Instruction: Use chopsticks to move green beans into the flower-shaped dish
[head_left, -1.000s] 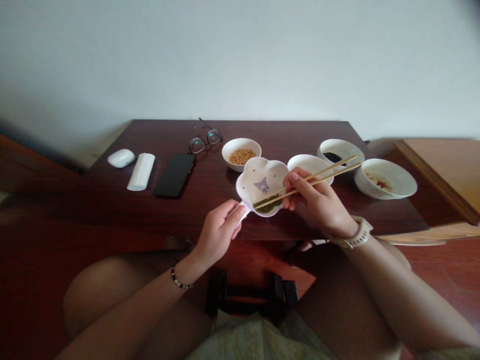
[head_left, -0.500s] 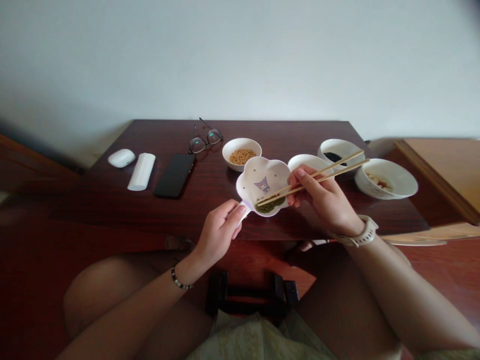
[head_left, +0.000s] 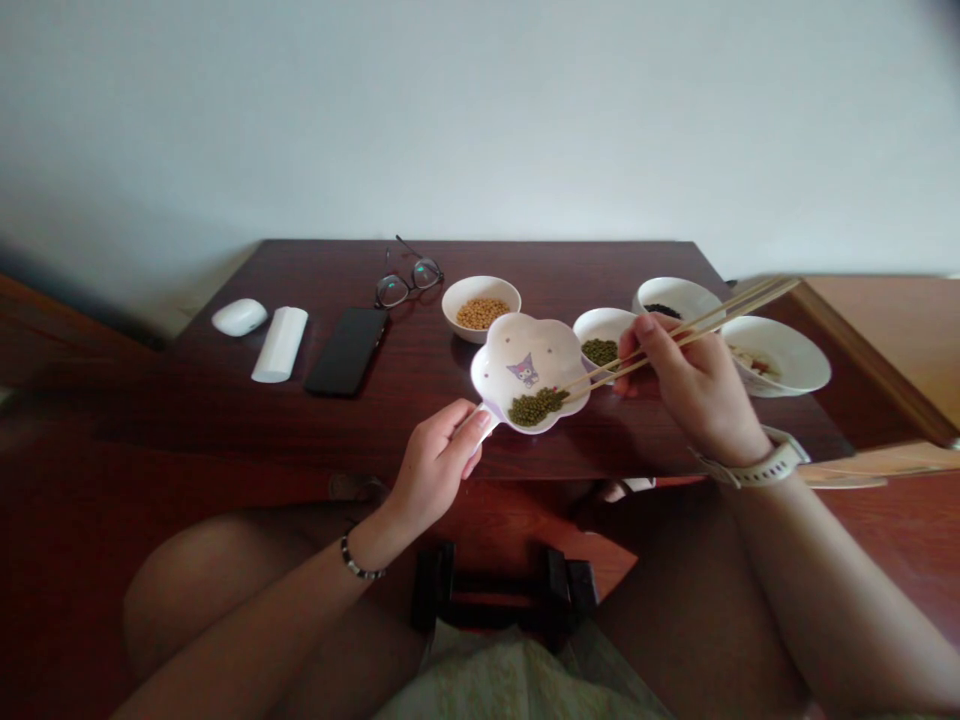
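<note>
Our left hand [head_left: 435, 465] grips the light flower-shaped dish [head_left: 540, 345] by its handle [head_left: 486, 424]; our right hand [head_left: 694, 390] pinches slippery chopsticks [head_left: 750, 305] just beside the small mung beans [head_left: 536, 407].

Soft, diffuse, moderately dim light is recorded, with the pale wall [head_left: 480, 130] beyond the fingers of the right hand [head_left: 646, 340] reading brightest, its direction undeterminable, and only a faint sheen is seen on the dark table top [head_left: 570, 270] beyond the fingers of the left hand [head_left: 459, 428]. Shadow is deepest below and to the left of those left fingers, where the floor [head_left: 67, 560] falls dim. Barrel distortion bows the outer parts of the frame far from the fingers, dark vignetting is noted at the top right corner, and slight overall softness is present, with no strong motion blur.
</note>
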